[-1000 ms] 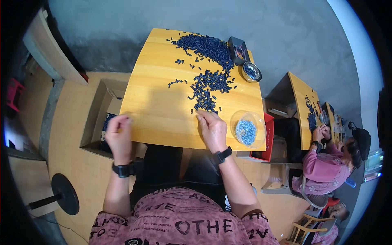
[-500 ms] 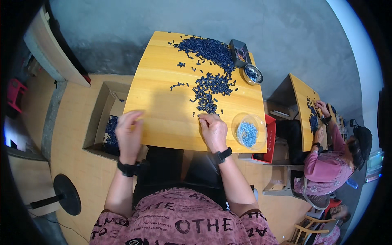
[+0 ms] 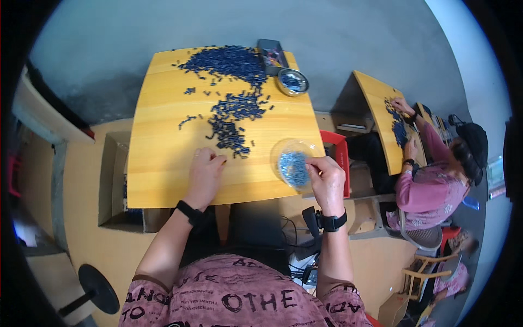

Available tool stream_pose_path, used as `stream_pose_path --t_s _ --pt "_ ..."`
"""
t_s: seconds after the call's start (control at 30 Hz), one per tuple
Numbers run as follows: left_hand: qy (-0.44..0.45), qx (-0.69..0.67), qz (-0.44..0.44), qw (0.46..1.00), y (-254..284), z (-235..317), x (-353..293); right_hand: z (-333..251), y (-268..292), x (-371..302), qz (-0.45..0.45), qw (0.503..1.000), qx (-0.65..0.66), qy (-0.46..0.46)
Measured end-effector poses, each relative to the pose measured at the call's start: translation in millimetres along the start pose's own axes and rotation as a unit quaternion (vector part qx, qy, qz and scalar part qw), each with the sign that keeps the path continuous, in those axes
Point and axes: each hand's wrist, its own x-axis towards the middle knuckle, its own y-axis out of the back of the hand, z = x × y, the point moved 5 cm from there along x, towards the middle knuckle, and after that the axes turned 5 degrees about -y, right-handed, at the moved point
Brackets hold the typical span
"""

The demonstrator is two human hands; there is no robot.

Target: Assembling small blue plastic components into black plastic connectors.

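My right hand [image 3: 328,177] is at the right side of a clear round bowl [image 3: 274,159], its thumb and fingers pinched together over the rim. Small light-blue pin-like pieces [image 3: 293,168] fill the bowl's middle. What the right fingertips hold, if anything, is too small to make out. Over the table's near part, my left hand [image 3: 206,175] is closed, with a tiny dark spot at its fingertips that I cannot identify. Just beyond it lies a cluster of short dark-blue pieces [image 3: 229,133], which runs back to a larger heap [image 3: 226,60].
A black tray [image 3: 271,46] and a metal bowl [image 3: 281,89] stand at the table's [image 3: 158,141] far right. A red box [image 3: 342,155] is beside its right edge; a cardboard box [image 3: 107,180] sits at left. Another person [image 3: 427,191] works at a second table [image 3: 376,117].
My right hand has gone from the dark cluster to the clear bowl on the right. The left hand has moved from the table's left edge in toward the dark cluster. The view has shifted.
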Motion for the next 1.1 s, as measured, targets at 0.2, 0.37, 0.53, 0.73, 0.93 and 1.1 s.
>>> stream_pose_path --t_s 0.2,0.37,0.53,0.73,0.93,1.1 --pt "-0.009 -0.009 0.000 1.000 -2.7 0.1 0.1 12.6 -15.3 6.7 -0.087 0.995 -0.003 0.051" --pt "-0.042 0.000 -0.005 0.999 3.9 8.2 0.0 12.6 -42.8 13.4 -0.140 0.988 -0.014 0.061" --pt "0.059 -0.098 0.015 0.993 25.4 11.1 -10.3 19.7 -52.9 14.0 -0.149 0.986 -0.051 0.049" --pt "0.215 -0.270 0.007 0.938 27.9 0.5 -33.9 19.0 -50.2 17.3 -0.128 0.991 -0.025 0.034" --pt "0.308 -0.437 0.016 0.845 29.1 7.8 -36.2 33.7 -35.2 20.6 -0.157 0.975 0.147 -0.055" --pt "0.320 -0.506 0.000 0.801 25.5 22.4 -35.6 46.2 -30.4 16.0 -0.180 0.904 0.346 -0.178"
